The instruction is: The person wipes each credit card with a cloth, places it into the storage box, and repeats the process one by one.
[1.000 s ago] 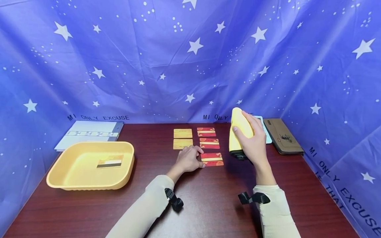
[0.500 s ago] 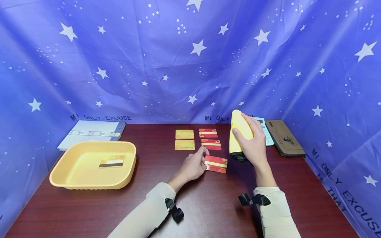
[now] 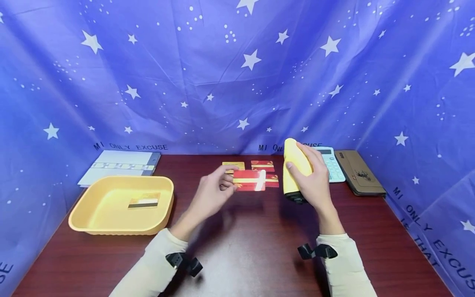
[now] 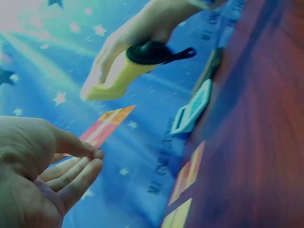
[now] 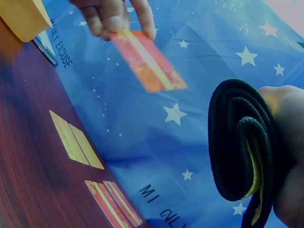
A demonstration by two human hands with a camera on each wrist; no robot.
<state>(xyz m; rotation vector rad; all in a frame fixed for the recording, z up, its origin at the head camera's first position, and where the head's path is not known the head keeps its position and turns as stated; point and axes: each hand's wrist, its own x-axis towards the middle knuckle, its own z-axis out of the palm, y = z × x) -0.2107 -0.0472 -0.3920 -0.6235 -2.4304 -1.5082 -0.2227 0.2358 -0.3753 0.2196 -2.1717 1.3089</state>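
My left hand [image 3: 211,189] pinches a red card [image 3: 248,180] with a pale gold stripe by its left edge, between thumb and fingers. The card is raised above the table, and light glares off its right part. My right hand [image 3: 314,177] grips a rolled yellow cloth [image 3: 295,169] with a black edge, held upright to the right of the card. Its folded layers show in the right wrist view. Behind the raised card lie two red cards [image 5: 107,204] and two yellow cards [image 5: 69,142], partly hidden in the head view.
On the left stands a yellow plastic tray [image 3: 122,231] with one card [image 3: 144,201] inside. Behind it lies a white and grey notebook [image 3: 118,161]. A light blue calculator [image 3: 334,167] and a brown wallet [image 3: 359,173] lie at the back right, before a starry blue curtain [image 3: 208,74].
My left hand has picked up the front red card from the table, raised it and moved to the left. My right hand still holds the cloth in about the same place.
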